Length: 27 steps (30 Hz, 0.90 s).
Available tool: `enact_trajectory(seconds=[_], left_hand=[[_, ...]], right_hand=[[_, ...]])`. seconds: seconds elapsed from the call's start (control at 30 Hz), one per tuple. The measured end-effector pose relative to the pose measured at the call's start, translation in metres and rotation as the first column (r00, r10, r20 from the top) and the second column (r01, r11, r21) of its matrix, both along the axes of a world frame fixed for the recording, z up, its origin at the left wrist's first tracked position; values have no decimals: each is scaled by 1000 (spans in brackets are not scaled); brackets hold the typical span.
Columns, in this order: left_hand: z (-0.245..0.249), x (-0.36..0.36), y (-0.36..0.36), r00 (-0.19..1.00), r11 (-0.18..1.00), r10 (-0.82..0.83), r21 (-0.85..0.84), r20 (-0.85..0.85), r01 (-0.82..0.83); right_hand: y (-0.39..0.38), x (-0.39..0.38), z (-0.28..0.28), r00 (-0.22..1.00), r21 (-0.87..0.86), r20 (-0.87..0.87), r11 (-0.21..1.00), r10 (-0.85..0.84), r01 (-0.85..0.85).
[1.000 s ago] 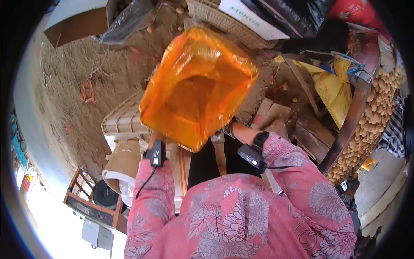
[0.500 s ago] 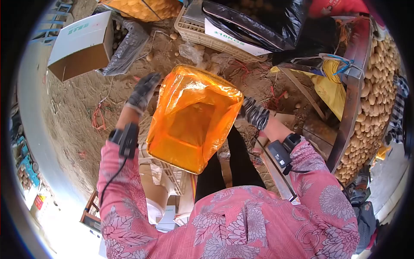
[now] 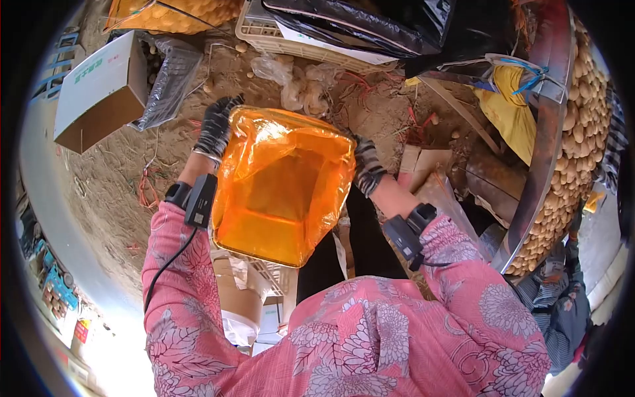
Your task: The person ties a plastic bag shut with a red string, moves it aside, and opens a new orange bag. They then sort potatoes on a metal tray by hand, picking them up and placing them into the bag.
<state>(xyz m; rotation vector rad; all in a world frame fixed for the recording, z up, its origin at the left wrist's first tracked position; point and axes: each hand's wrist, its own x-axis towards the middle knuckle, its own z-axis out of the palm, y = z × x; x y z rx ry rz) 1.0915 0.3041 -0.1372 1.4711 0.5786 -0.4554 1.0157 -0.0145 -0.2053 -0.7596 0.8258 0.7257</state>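
Observation:
In front of my body is an open box lined with an orange plastic bag, its film folded out over the rim. The film is shiny and see-through, and the inside of the box shows only orange liner. My left hand, in a dark striped glove, holds the box at its upper left corner. Its thumb side lies against the film. On the opposite side my right hand, gloved alike, grips the right edge, with its fingertips partly hidden behind the film.
A white carton stands at upper left beside clear plastic. A beige crate with black plastic sits at the top. To the right, a metal-edged bin holds many potatoes. Yellow sacking hangs from its frame. Red string lies on the dirt floor.
The lined box and my right hand have moved a little left in the view. The orange film now lies flatter against the inside of the box. The surroundings have shifted as my head moved.

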Motion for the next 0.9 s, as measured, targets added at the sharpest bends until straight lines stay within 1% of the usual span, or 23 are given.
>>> enact_trajectory(seconds=[0.03,0.07,0.1,0.13,0.2,0.23,0.27,0.33,0.37,0.4,0.43,0.47,0.5,0.53,0.57,0.6,0.67,0.7,0.73,0.77,0.8,0.83,0.9], left_hand=[[-5,3,2,998,999,47,-26,-32,-48],[-10,4,3,993,994,95,-50,-68,-98],[-11,5,2,994,993,102,-48,-32,-103],[-12,6,1,994,993,102,-51,-42,-104],[-11,7,1,999,999,28,-45,-23,-29],[-9,7,3,999,1000,-7,-10,-43,7],[-10,4,5,999,1000,-6,-7,-40,6],[-18,-7,11,981,983,-116,158,153,91],[-22,-12,17,975,982,-149,143,164,126],[14,-10,3,988,981,-147,132,44,140],[17,-10,7,954,956,-250,195,162,218],[19,-9,11,896,921,-354,266,269,284],[37,0,7,893,920,-355,274,275,281],[53,11,2,941,925,-322,249,105,288],[69,18,-3,957,931,-281,222,-72,290],[74,19,-5,958,931,-278,225,-70,287],[86,16,-9,917,899,-374,298,142,320],[108,10,-18,860,777,-498,499,115,384],[116,2,-23,856,771,-504,505,112,388],[123,-4,-27,689,583,-689,738,226,341],[128,-8,-30,465,378,-848,905,253,197],[131,-10,-33,460,374,-852,906,251,198],[134,-12,-39,424,96,-905,989,39,115]], right_hand=[[2,6,-3,990,-174,27,976,136,-129],[4,8,-4,961,-344,28,906,274,-249],[5,6,0,994,-237,-15,965,110,-110],[3,3,-7,994,-240,-25,964,110,-113],[2,4,-15,917,-452,178,858,357,-246],[4,5,-8,951,-376,133,902,280,-213],[3,2,-6,950,-374,136,903,280,-212],[-1,5,-1,889,-399,289,889,355,-225],[2,9,13,885,-395,305,892,352,-219],[8,15,37,991,-234,106,971,77,-50],[12,18,54,974,-109,-144,981,-174,159],[14,21,59,975,-99,-135,982,-174,161],[11,23,63,971,-117,-182,984,-157,137],[8,27,64,963,-137,-229,984,-140,110],[2,21,43,973,-193,-203,979,-106,67],[0,18,35,974,-191,-200,980,-103,64],[-5,12,25,979,-193,-164,977,-121,89],[-5,12,23,971,-191,-186,975,-148,112],[-5,12,23,970,-184,-186,976,-153,118],[-5,13,22,977,-208,-192,977,-91,50],[-3,15,26,980,-234,-199,972,-29,-19],[0,16,31,980,-231,-198,973,-34,-12],[4,19,39,965,-204,-227,975,-131,84]])
